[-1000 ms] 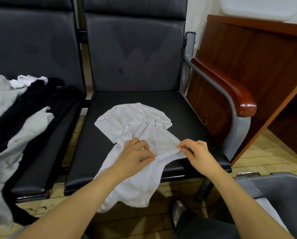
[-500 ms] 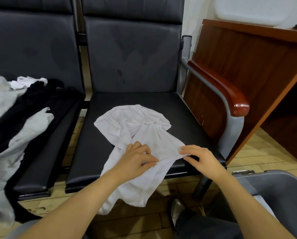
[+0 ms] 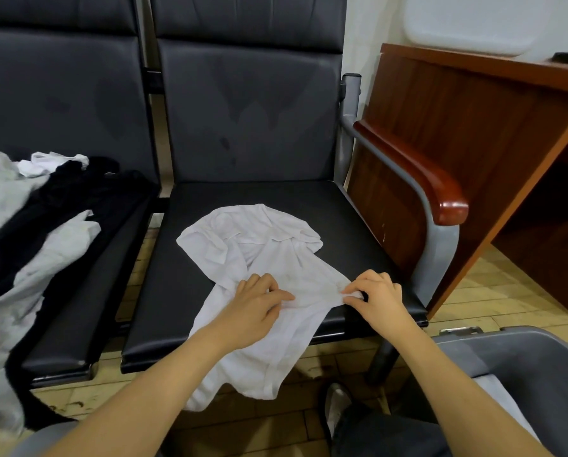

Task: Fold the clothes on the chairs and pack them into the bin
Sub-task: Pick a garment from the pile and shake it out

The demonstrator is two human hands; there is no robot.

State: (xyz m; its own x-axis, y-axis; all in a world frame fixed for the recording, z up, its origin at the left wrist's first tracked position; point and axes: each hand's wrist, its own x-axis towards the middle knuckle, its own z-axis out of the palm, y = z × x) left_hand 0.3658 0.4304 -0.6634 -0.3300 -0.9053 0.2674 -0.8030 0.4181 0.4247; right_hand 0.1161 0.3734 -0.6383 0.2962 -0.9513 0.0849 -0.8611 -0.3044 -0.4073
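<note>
Clothes wait in a heap well to the left of both hands — grey, white and black pieces draped over the neighbouring chair seat and trailing off its front edge toward the floor. None of that pile looks folded.

Moving right, the left hand lies on a white shirt, fingers loosely curled with the tips pressing the cloth down; whether the thumb pinches a fold under it I cannot tell. The shirt is crumpled on the black seat ahead of the hands, collar end farthest away, lower part hanging over the front edge beneath the left forearm.

Right again, the right hand pinches a bunched corner of the shirt's edge between thumb and fingertips, near the seat's front right corner.

Below and to the right of that hand sits the grey bin, something pale already inside it.

The step in hand seems to be spreading the shirt flat before the first fold. Next likely comes drawing the pinched edge outward to take out the wrinkles — while the left hand anchors the cloth so it does not slide off the seat.
</note>
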